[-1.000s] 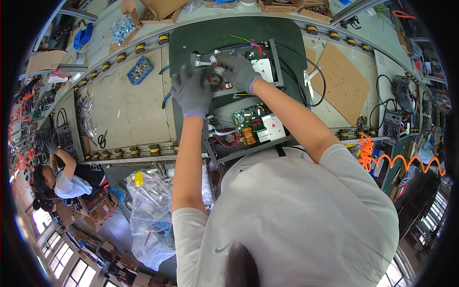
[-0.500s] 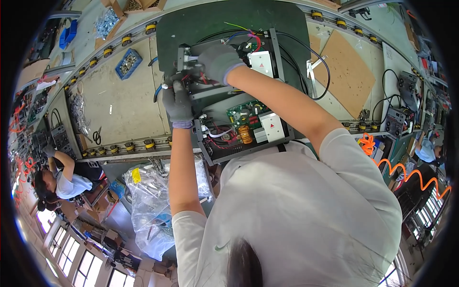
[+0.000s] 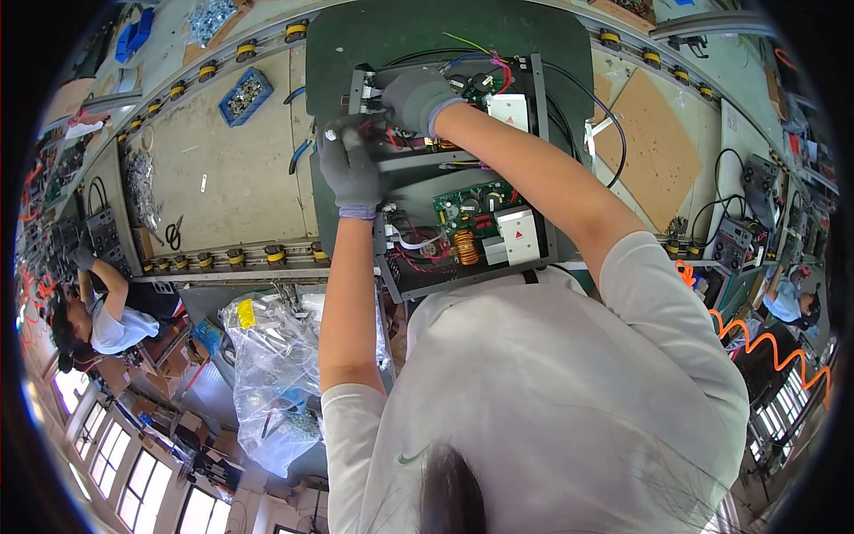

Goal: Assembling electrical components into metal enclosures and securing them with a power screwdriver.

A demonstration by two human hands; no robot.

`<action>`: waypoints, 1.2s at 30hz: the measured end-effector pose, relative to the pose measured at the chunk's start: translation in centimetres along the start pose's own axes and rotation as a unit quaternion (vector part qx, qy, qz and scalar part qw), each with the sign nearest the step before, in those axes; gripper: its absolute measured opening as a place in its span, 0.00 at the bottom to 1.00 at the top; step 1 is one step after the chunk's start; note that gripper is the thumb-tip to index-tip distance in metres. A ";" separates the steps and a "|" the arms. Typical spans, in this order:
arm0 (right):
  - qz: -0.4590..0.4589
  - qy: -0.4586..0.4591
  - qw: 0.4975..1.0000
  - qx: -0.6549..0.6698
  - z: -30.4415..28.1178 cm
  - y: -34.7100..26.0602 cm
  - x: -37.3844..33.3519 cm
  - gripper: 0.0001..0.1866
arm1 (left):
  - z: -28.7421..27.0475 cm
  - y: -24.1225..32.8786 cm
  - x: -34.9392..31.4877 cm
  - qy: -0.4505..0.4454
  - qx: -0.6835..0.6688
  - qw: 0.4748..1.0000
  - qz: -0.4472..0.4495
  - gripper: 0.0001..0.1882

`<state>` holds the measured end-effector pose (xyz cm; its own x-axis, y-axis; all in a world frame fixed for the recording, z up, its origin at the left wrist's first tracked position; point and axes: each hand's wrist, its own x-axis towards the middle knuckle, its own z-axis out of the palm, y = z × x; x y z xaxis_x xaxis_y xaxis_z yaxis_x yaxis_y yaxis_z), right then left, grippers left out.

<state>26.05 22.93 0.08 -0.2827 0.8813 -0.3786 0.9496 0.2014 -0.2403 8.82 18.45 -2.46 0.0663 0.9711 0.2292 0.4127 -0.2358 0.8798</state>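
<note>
Two open black metal chassis lie one behind the other on a dark green work surface [image 3: 445, 25]. My left hand [image 3: 351, 173], in a grey glove, is closed at the left end of the far chassis [image 3: 537, 93]. A small white piece [image 3: 332, 135] shows by its fingertips; what they grip is hidden. My right hand [image 3: 420, 100], also gloved, reaches into that chassis with bent fingers over red and black wires [image 3: 391, 135]. Its fingertips are hidden. In the near chassis [image 3: 471, 287] sit a green circuit board [image 3: 455, 206], a copper coil [image 3: 465, 247] and a white cover plate [image 3: 517, 237].
Blue-handled pliers [image 3: 300, 157] lie left of the chassis. Beyond are a blue tray [image 3: 245, 96] of small hardware and scissors [image 3: 173, 233]. A brown board [image 3: 654, 151] and black cable [image 3: 614, 125] are at right. A plastic bag [image 3: 271, 365] sits lower left; a co-worker [image 3: 116, 311] sits beyond.
The view has shifted, so the bench appears further right. My left hand has moved slightly farther along the chassis end. My right hand stays inside the far chassis.
</note>
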 end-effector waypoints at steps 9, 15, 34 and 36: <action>0.010 -0.004 1.000 0.016 -0.1 0.4 -0.1 0.12 | 0.3 -0.6 0.1 0.004 -0.011 1.000 0.003 0.12; -0.008 0.041 0.999 0.004 0.9 0.8 0.2 0.13 | 0.2 -0.4 0.1 0.000 0.012 1.000 0.012 0.12; 0.022 0.069 0.997 -0.041 1.2 0.3 1.3 0.13 | 0.2 0.4 0.6 -0.028 0.027 0.999 -0.014 0.11; 0.024 0.077 0.996 -0.044 1.0 0.3 0.9 0.13 | 0.5 0.0 0.5 -0.019 0.028 0.999 -0.017 0.11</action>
<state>25.90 23.34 -1.24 -0.2191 0.9447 -0.2442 0.9716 0.1884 -0.1431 9.29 18.97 -2.49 0.0854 0.9794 0.1831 0.4647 -0.2017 0.8622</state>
